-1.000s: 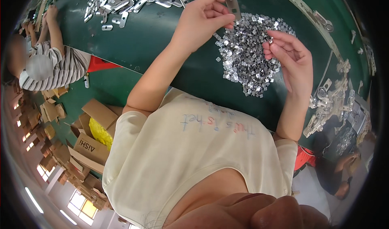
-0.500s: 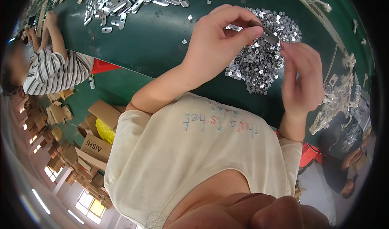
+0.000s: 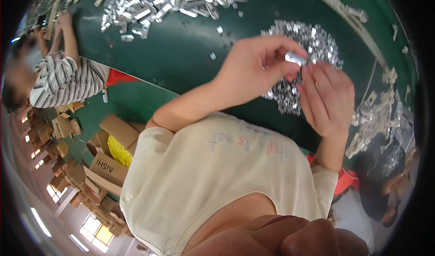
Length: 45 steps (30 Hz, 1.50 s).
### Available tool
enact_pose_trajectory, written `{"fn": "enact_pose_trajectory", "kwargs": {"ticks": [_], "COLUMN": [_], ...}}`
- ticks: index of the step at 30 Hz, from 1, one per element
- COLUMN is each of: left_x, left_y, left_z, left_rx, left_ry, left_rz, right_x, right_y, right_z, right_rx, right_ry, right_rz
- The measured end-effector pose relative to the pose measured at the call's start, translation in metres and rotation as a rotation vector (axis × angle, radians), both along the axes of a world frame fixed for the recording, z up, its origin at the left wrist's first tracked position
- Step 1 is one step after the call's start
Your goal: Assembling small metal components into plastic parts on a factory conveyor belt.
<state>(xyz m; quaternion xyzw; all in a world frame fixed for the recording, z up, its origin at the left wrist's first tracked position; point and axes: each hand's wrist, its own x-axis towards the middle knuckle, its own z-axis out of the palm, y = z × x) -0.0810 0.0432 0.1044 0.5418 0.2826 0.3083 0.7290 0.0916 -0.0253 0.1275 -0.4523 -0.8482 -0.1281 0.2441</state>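
Over the heap of small shiny square metal pieces, my left hand pinches a small oblong silver metal plate between thumb and fingers. My right hand meets it from the right, its fingertips closed at the plate's right end. Whether a small piece is also between those fingertips is hidden. Both hands partly cover the heap. Farther off to the left lies a pile of similar oblong metal plates, somewhat blurred.
The green tabletop carries a few stray pieces. Clear plastic-like parts lie at the right. A co-worker in a striped shirt sits at the left, another person at the right. Below the table's edge stands an open cardboard box.
Both hands have shifted nearer to me in the picture. The plate has turned and now shows a bright face. My right fingers have come closer round its end.
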Motion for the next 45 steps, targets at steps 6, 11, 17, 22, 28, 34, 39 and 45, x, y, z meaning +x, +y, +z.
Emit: {"fn": "enact_pose_trajectory", "kwargs": {"ticks": [6,11,17,22,28,34,39,45], "left_x": [0.007,0.000,0.005,0.010,0.005,-0.003,0.003,0.000], "left_y": [0.003,0.005,0.008,0.007,0.002,0.004,0.004,0.001], "left_z": [-0.017,-0.014,-0.019,-0.021,-0.012,-0.010,-0.009,-0.009], "left_rx": [-0.066,-0.036,-0.026,0.030,0.057,0.069,0.031,0.065], "left_ry": [-0.001,-0.030,-0.054,0.009,0.037,0.065,0.031,0.050], "left_rz": [-0.023,-0.045,0.039,0.108,0.139,0.187,0.087,0.038], "right_x": [0.015,0.084,0.162,0.116,0.082,0.042,0.027,0.009], "right_y": [-0.020,-0.076,-0.143,-0.092,-0.033,-0.028,-0.028,-0.043], "right_z": [-0.028,-0.014,-0.075,-0.051,-0.042,-0.018,-0.018,-0.009], "right_rx": [-0.239,-0.415,-0.526,-0.353,-0.957,-0.831,-0.992,-0.897], "right_ry": [0.397,0.142,-0.098,0.625,1.720,1.567,2.088,1.610], "right_rz": [-0.109,-0.777,-0.922,-0.892,-0.397,-0.269,-0.020,-0.203]}}
